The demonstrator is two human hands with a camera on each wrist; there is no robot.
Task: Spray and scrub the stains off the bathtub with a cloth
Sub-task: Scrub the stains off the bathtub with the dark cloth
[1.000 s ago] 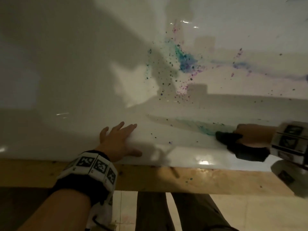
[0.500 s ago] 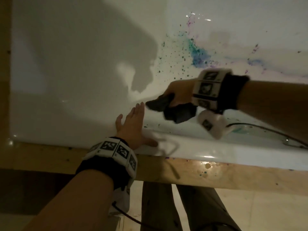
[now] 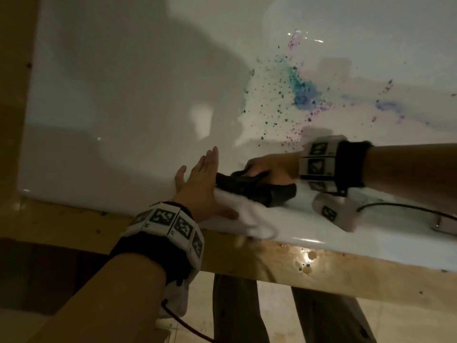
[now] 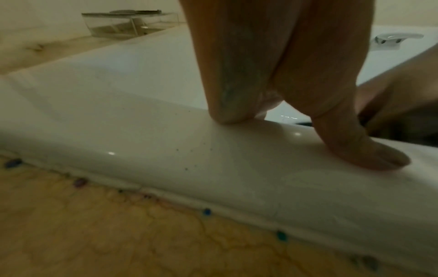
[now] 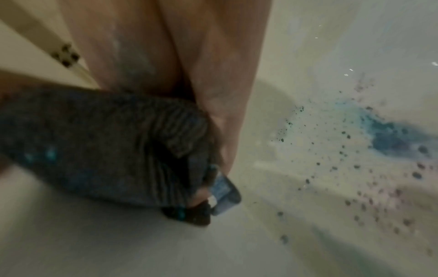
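The white bathtub (image 3: 118, 100) carries blue, teal and purple stains (image 3: 303, 91) with scattered specks on its inner wall. My right hand (image 3: 270, 167) grips a dark cloth (image 3: 254, 188) and presses it against the near inner wall just below the rim. In the right wrist view the cloth (image 5: 106, 144) is bunched under my fingers, with the stains (image 5: 391, 140) off to the right. My left hand (image 3: 200, 177) lies flat with straight fingers on the tub rim (image 4: 166, 150), right beside the cloth. No spray bottle is in view.
A wooden surround (image 3: 346, 273) runs along the tub's near edge, with paint drops on it. A chrome tap (image 4: 393, 38) and a clear box (image 4: 128, 22) sit at the far side. My legs (image 3: 237, 310) stand below the edge.
My right hand swept the cloth from the far right along the near wall to beside my left hand. The left hand stayed flat on the rim. The view shifted left.
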